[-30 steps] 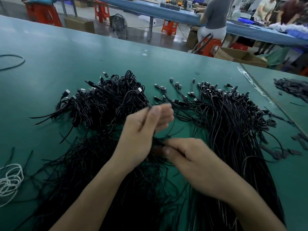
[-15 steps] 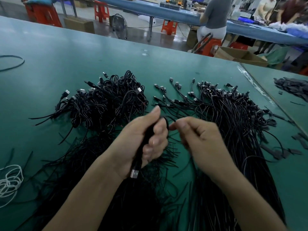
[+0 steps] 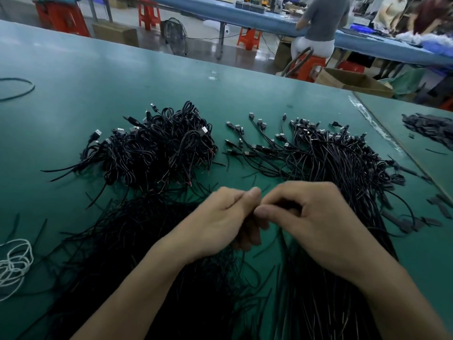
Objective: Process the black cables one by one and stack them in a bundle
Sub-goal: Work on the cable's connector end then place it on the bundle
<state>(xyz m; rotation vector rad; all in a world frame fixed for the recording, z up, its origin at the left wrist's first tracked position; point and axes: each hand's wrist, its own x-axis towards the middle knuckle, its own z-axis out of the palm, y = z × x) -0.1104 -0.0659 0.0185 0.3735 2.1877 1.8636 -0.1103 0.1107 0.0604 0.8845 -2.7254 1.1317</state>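
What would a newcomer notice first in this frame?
Two bare hands meet mid-frame: the left hand and right hand pinch one black cable between them. Behind, on the green table, a tangled heap of looped cables lies left and a longer fanned pile lies right.

No readable text, labels, brands or numbers appear anywhere.

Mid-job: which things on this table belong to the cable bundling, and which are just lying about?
Job: left hand, right hand, the black cable they hold, coiled pile behind left, straight cables at right, loose strands near left.
Lying about: white cord, dark loop far left, black scraps at right.
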